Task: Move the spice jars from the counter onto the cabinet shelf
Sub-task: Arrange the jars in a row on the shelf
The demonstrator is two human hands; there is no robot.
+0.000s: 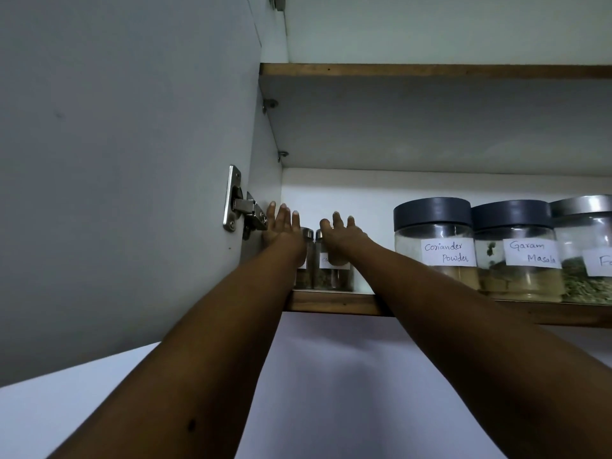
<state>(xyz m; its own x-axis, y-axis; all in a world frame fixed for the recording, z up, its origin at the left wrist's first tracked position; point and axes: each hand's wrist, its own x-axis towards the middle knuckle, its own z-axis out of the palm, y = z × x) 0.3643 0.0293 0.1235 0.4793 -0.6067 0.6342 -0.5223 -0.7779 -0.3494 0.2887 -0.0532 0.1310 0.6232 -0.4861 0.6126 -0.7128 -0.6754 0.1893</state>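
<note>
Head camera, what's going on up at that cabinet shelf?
A person reaches up with both arms. The left hand, fingers straight, is against one small spice jar; the right hand is against a second small spice jar beside it, at the left end of the shelf. The bigger Coriander Powder jar and Garam Masala jar stand further right.

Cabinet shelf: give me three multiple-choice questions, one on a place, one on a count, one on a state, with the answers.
1. Where do the two small spice jars stand? A the left end of the shelf; B its middle; C its right end.
2. How many large labelled jars show? A one; B three; C five.
3. How are both hands' fingers? A fisted; B curled round a lid; C straight.
Answers: A, they sit left of every large jar; B, Coriander Powder, Garam Masala and a cut-off third jar; C, left hand and right hand reach with straight fingers.
</note>
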